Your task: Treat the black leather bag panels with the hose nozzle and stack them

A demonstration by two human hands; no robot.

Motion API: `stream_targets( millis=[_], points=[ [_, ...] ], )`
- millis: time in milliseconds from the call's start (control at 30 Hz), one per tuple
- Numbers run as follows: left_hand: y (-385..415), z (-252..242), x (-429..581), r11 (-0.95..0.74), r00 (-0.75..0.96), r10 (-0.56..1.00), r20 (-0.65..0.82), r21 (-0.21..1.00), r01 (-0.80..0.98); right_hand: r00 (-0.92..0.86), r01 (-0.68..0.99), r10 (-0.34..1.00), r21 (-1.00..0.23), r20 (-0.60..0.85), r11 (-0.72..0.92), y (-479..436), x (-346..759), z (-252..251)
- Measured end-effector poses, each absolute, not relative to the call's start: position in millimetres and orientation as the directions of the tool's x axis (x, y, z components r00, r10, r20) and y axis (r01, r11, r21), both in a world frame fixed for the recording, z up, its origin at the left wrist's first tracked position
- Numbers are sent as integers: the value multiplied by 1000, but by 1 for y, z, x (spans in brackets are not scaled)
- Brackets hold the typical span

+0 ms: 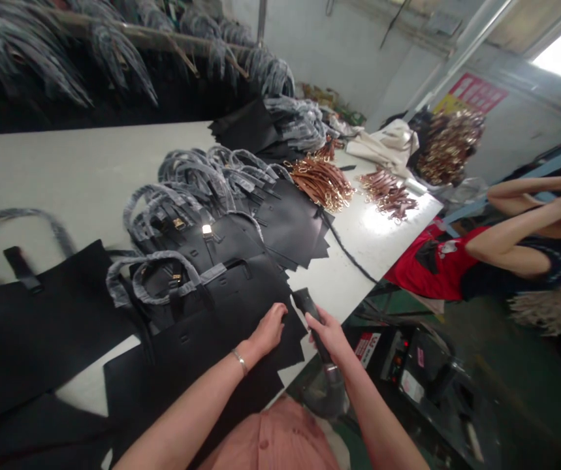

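— Left hand (268, 329), how does it sit?
— Open, palm down, fingers flat on the black leather panel (221, 339) beneath it, close to the panel's corner at the table edge (358, 261).
— And the right hand (329, 334)?
— Clenched round a dark handheld tool (304, 303), with the tool's tip just beside the left fingertips.
— How would the panel handle?
— Light and limp, I'd judge, and smooth enough to slide. Pin it with a flat palm, or lift it by the edge nearest the fingers. Just beyond the knuckles lie wrapped-handle bags (202, 261).
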State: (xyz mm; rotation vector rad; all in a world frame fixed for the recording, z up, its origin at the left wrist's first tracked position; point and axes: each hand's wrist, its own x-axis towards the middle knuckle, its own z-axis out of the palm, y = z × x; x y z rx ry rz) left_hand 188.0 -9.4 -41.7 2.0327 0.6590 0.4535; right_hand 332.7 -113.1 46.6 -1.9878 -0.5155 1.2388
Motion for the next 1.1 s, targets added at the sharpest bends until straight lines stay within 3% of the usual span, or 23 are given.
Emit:
stream_targets(
  millis=[100,200,400,733,900,1100],
  points=[
    [-6,-37,179,-522,817,573,66,798,302,438,7,703,-779,-561,-627,-85,348,53],
    [9,-34,163,-634,767,629,126,655,412,371,12,721,-773,-585,-634,-60,362,58],
    [49,-36,143,-670,648,730,218,419,613,248,-16,724,-750,-644,-662,-3,375,51],
    [54,-36,147,-663,659,730,180,420,619,173,-29,718,-732,-674,-681,12,386,53],
    [52,-36,145,-650,658,735,164,448,614,186,-44,780,-798,-598,-601,19,384,58],
    [50,-37,146,-628,643,750,156,473,617,22,-19,770,-771,-637,-637,74,374,53]
  ],
)
